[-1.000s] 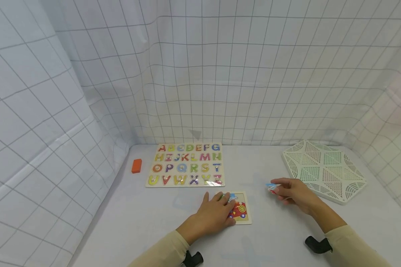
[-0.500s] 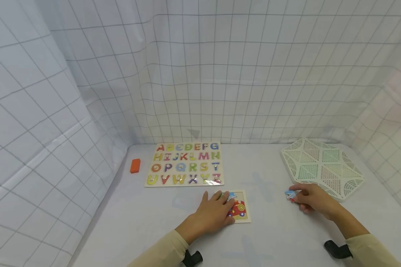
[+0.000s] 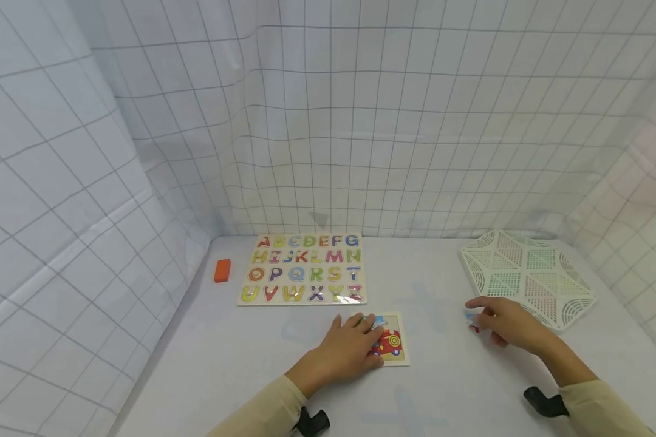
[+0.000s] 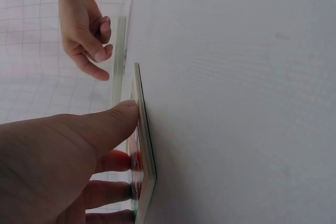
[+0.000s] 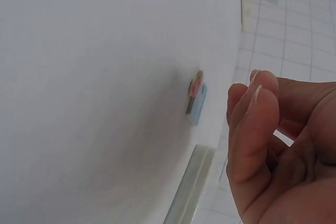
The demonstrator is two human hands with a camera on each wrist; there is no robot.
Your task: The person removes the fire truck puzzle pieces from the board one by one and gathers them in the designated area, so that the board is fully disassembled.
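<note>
My left hand (image 3: 345, 351) rests on a small wooden picture puzzle (image 3: 405, 343) and covers its left part. A red vehicle picture (image 3: 389, 345) shows beside the fingers. In the left wrist view its thumb (image 4: 123, 116) presses on the puzzle near the edge. To the right, my right hand (image 3: 505, 325) hovers over a small blue and red puzzle piece (image 3: 472, 320), partly hidden by its fingers. The right wrist view shows this puzzle piece (image 5: 197, 99) lying on the white table, apart from the loosely curled fingers (image 5: 252, 135), which hold nothing.
Behind the puzzle lies an alphabet board (image 3: 303, 270) with coloured letters. An orange block (image 3: 222, 271) sits left of it. A white hexagonal latticed tray (image 3: 527, 276) stands at the back right, close behind my right hand. Gridded white curtains (image 3: 328, 121) enclose the table.
My right hand has moved to the right with the puzzle piece, set it down on the table and let go. The left hand has stayed on the puzzle.
</note>
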